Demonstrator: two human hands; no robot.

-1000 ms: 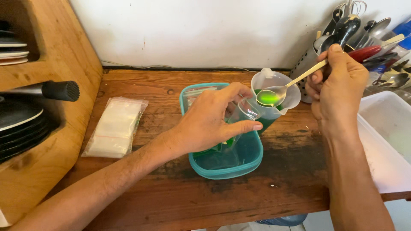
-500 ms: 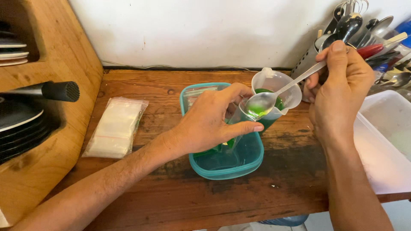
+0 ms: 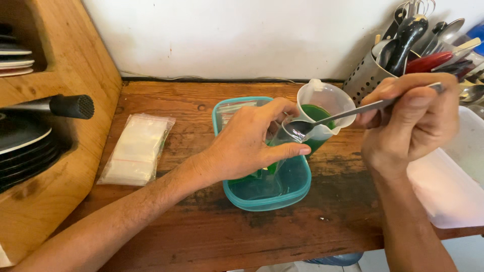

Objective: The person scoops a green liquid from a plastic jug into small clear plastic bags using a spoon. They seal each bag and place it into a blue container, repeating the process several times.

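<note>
My left hand [image 3: 249, 143] holds a small clear plastic bag [image 3: 276, 151] upright over a teal plastic container [image 3: 267, 194]. The bag has a little green liquid at its bottom. My right hand [image 3: 411, 121] grips a metal spoon [image 3: 333, 118] by its handle. The spoon's bowl is tipped into the mouth of the bag. Behind the bag stands a clear measuring cup [image 3: 322, 108] with green liquid in it.
A stack of small clear zip bags [image 3: 136, 148] lies on the wooden table [image 3: 201, 236] at the left. A metal utensil holder [image 3: 370, 75] full of cutlery stands at the back right. A white tray [image 3: 448, 191] is at the right. Plates and a pan handle [image 3: 70, 106] sit on wooden shelving at the left.
The spoon, full of green liquid over the measuring cup, has moved left and down to the bag's mouth and now looks emptied. The left hand stayed put.
</note>
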